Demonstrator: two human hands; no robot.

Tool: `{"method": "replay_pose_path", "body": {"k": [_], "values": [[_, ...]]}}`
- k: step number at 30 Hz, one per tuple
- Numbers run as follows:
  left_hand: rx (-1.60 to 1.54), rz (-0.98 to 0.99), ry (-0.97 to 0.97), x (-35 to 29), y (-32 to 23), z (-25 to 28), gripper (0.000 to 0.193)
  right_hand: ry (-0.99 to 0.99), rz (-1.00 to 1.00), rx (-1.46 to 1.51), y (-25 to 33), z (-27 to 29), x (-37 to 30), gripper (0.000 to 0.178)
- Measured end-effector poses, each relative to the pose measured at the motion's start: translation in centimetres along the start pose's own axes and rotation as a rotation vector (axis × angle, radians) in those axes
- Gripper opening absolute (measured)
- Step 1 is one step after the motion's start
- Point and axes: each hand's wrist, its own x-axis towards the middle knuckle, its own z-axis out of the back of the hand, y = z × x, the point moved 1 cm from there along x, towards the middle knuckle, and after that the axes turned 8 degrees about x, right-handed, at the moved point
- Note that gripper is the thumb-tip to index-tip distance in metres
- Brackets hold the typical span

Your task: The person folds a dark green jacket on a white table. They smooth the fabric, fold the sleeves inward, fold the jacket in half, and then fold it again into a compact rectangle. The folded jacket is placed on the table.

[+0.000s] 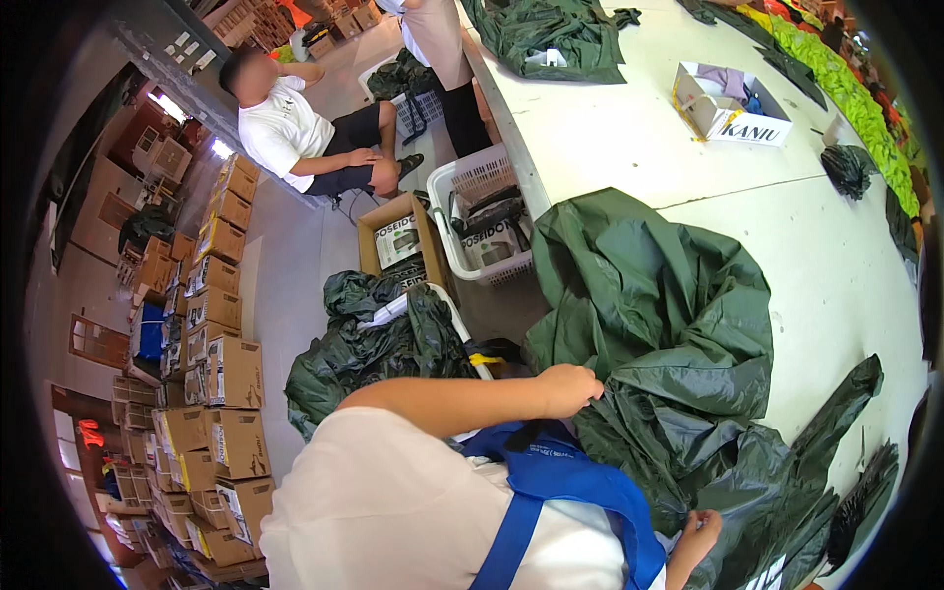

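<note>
A dark green rain garment (649,305) of thin, shiny fabric lies crumpled over the near edge of the white table. What looks like a sleeve (836,413) stretches out to the right. My left hand (572,390) is closed on the garment's near left edge, its fingers pinched together over the cloth. Lower down and to the right, my right hand (696,539) has its fingers curled against the near edge of the same garment, gripping the fabric. A blue apron (580,477) hangs across my front, close under both hands.
The white table (816,256) holds another green garment (551,39), an open box (733,103) and black cord bundles (848,169). Left of it stand a white basket (457,182), a carton (369,236) and a green garment heap (383,339). A person (285,123) sits beyond; stacked cartons (236,374) line the left.
</note>
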Motion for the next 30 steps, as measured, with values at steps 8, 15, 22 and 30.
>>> {"method": "replay_pose_path", "body": {"k": [8,15,22,30], "values": [[-0.478,-0.191,0.066,0.0,-6.3,6.0,0.021,0.363,0.03,0.978,24.0,-2.5,4.8,0.022],[-0.544,-0.031,-0.067,3.4,0.0,7.5,0.021,0.573,0.361,0.679,22.6,-4.3,3.9,0.022],[-0.052,-0.446,-0.365,9.6,-7.3,6.1,0.046,0.395,0.363,0.44,23.8,-5.3,2.3,0.019],[-0.676,-0.071,0.678,11.0,-4.1,6.5,0.021,0.265,0.345,0.452,23.1,-4.2,1.8,0.028]]}}
